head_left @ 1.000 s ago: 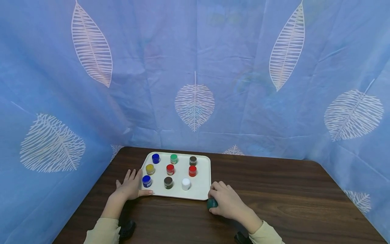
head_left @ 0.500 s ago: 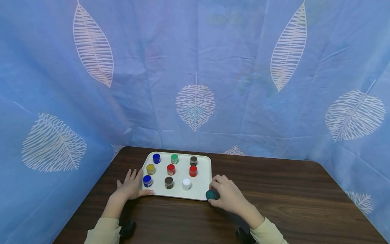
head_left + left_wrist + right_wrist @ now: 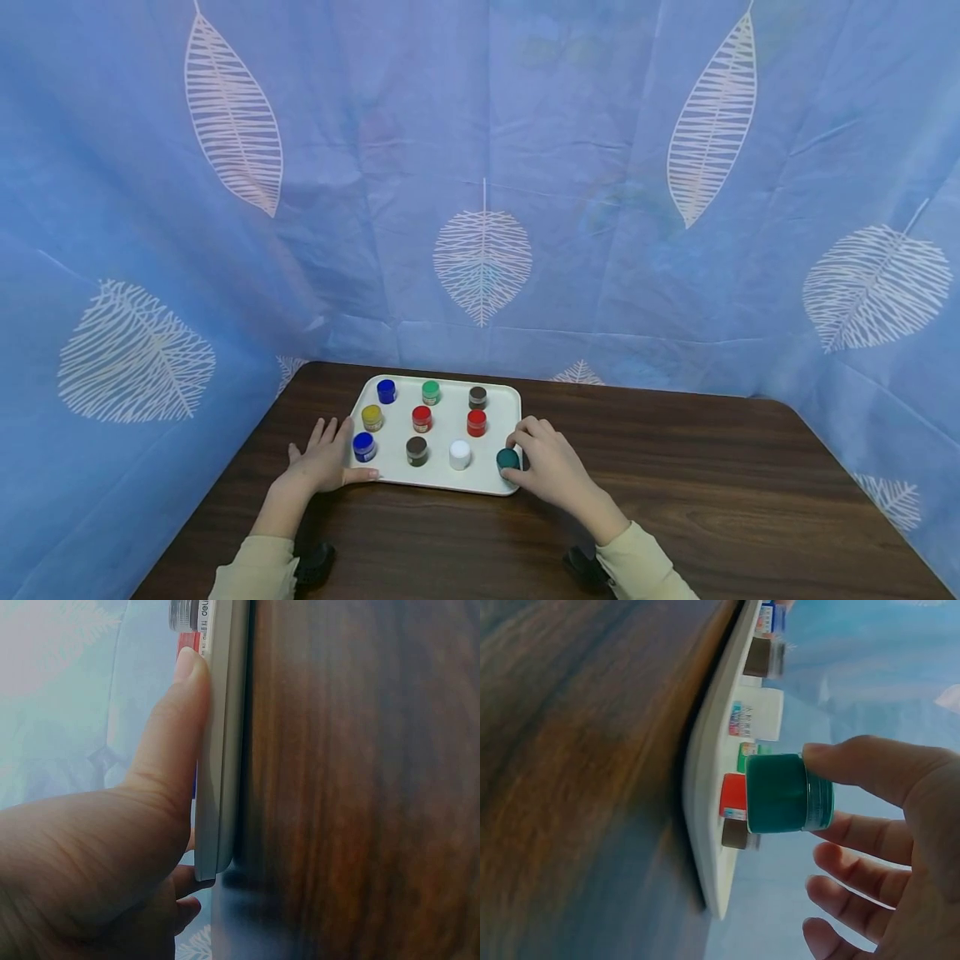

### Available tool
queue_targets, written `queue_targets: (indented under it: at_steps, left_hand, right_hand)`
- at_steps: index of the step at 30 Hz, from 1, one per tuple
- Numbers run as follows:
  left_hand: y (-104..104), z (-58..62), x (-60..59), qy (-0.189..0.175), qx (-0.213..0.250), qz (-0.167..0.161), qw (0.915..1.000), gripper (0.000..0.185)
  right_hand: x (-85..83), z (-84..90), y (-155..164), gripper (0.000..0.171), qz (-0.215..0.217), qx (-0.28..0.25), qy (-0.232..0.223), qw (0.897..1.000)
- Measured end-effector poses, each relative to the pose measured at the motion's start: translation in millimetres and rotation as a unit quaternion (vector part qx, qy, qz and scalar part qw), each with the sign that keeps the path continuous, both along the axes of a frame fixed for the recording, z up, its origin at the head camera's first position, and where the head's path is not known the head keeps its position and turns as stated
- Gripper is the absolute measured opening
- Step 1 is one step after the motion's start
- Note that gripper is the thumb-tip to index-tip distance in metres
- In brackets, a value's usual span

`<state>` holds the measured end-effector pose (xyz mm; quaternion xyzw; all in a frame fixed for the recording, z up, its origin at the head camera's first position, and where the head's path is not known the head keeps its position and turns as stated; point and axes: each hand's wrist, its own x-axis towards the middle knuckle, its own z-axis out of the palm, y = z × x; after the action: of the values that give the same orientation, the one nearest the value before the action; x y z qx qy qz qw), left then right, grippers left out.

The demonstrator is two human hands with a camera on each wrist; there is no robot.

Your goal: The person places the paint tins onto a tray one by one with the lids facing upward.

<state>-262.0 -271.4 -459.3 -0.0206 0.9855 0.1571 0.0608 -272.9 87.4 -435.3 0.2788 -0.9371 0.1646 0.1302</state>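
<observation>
A white tray [image 3: 501,421] on the dark wooden table [image 3: 712,483] carries several small paint jars, among them a white jar [image 3: 459,454] and a red jar [image 3: 476,422]. My right hand [image 3: 542,465] pinches a dark teal jar [image 3: 507,458] between thumb and fingers at the tray's front right corner. In the right wrist view the teal jar [image 3: 784,793] hangs just off the tray [image 3: 709,780]. My left hand [image 3: 324,460] lies flat on the table at the tray's front left corner, its thumb [image 3: 176,742] pressed along the tray's edge [image 3: 221,750].
A blue curtain [image 3: 480,167] with pale leaf prints closes in the table at the back and both sides. Bare tabletop stretches to the right of the tray and along the front. A blue jar [image 3: 363,446] stands close to my left hand.
My right hand has lifted the teal jar from the table in front of the tray and carried it up and left over the tray's front right corner. The left hand has stayed put.
</observation>
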Motion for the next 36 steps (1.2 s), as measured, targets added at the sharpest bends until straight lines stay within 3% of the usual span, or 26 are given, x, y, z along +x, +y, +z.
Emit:
queue_targets:
  at_steps: [12, 25, 36]
  left_hand:
    - [0, -3.2, -1.2, 0.004, 0.002, -0.001, 1.0000, 0.124]
    - [0, -3.4, -1.1, 0.006, -0.001, -0.003, 1.0000, 0.124]
    - [-1, -2.6, -1.2, 0.007, 0.001, -0.004, 1.0000, 0.126]
  right_hand:
    - [-15.7, -11.4, -8, 0.030, -0.024, -0.014, -0.031, 0.999]
    - [-19.2, -16.8, -4, 0.026, -0.035, -0.018, -0.062, 0.997]
    - [-18.0, -17.4, 6, 0.038, -0.047, 0.000, -0.063, 0.997]
